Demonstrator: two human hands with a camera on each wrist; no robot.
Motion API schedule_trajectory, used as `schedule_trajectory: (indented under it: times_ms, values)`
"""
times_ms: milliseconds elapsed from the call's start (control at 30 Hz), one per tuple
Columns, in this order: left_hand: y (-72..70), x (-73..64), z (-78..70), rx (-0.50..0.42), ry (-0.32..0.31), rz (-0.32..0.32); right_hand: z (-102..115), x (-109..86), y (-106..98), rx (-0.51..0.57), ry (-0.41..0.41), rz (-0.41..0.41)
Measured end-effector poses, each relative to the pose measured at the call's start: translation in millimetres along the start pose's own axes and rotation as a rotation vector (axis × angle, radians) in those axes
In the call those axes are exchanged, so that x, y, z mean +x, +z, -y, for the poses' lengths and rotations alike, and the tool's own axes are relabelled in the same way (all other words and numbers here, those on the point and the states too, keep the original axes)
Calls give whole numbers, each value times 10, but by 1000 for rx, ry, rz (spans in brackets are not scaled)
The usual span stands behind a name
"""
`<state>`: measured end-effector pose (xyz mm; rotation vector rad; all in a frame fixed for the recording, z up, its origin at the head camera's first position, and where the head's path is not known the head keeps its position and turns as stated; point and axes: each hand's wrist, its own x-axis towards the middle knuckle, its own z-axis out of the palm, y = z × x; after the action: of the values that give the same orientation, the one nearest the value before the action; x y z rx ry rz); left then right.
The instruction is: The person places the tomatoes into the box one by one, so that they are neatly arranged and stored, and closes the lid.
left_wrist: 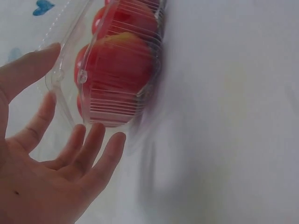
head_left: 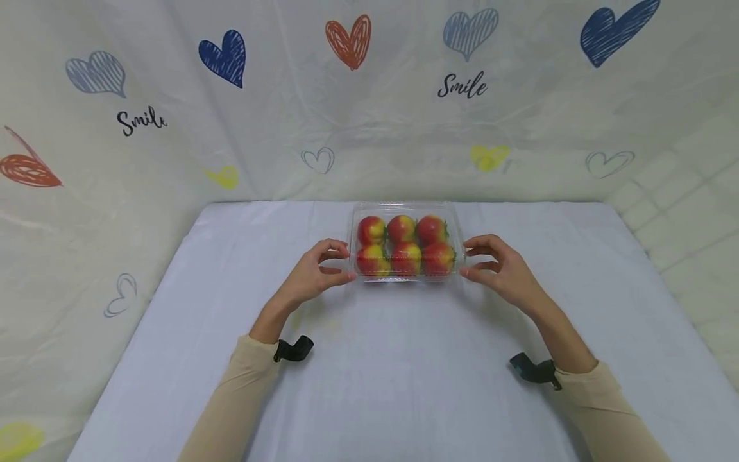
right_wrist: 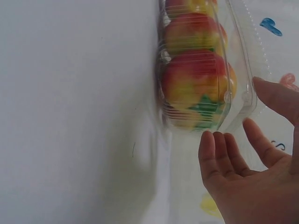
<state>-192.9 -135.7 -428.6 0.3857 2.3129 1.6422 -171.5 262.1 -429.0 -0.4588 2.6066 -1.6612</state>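
A clear plastic clamshell box with a closed lid stands near the table's far edge. Inside it, round red-and-yellow fruits lie in two rows; a bit of green leaf shows on some. At the box's left end is my left hand, its thumb and fingertips at the rim and end wall, fingers spread and loosely bent. My right hand is at the opposite end in the same manner, thumb by the rim. Whether every fingertip touches the plastic, I cannot tell.
A white cloth covers the table. Behind it and to the left hangs a pale sheet printed with hearts and the word Smile. Both sleeves carry a black wrist mount at the cuff.
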Motion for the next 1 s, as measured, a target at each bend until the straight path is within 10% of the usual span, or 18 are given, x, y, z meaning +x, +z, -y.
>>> schedule_trajectory:
  times_ms: [600, 1000]
  values:
    - [60, -6, 103, 6, -12, 0, -58, -28, -34, -43, 84, 64]
    - [64, -18, 150, -48, -5, 7, -107, -22, -7, 140, 69, 117]
